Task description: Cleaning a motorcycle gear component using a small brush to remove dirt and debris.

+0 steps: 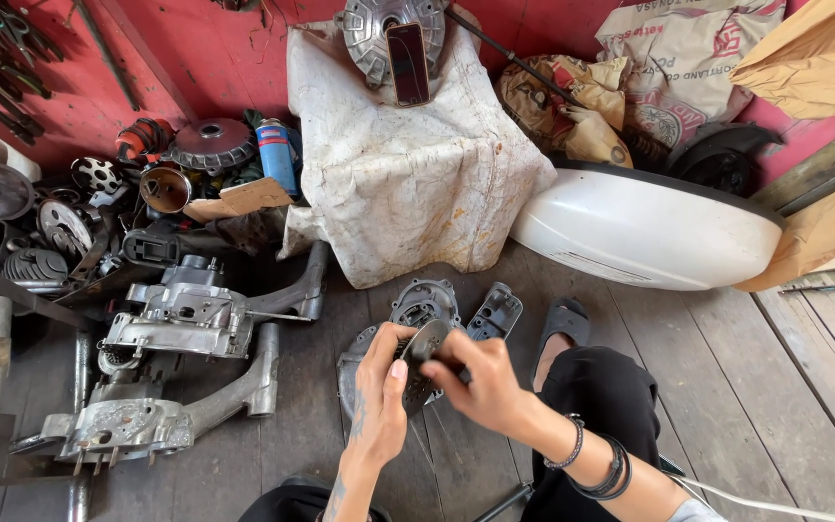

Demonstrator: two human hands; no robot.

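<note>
Both my hands grip a round, dark metal disc point(424, 360) low in the middle of the view. My left hand point(381, 391) curls its fingers over the disc's left edge. My right hand point(480, 380), with dark bracelets on the wrist, pinches the disc's right side. Directly beneath it, a grey metal engine cover point(424, 300) lies on the wooden floor point(727, 367). My leg in black trousers and a black sandal point(564, 319) are to the right.
Two aluminium engine casings point(190, 314) and several loose parts lie at the left. A box under a stained white cloth point(408, 164) carries a metal hub and a phone. A white scooter panel point(645, 227), sacks and a red wall with hanging tools are behind.
</note>
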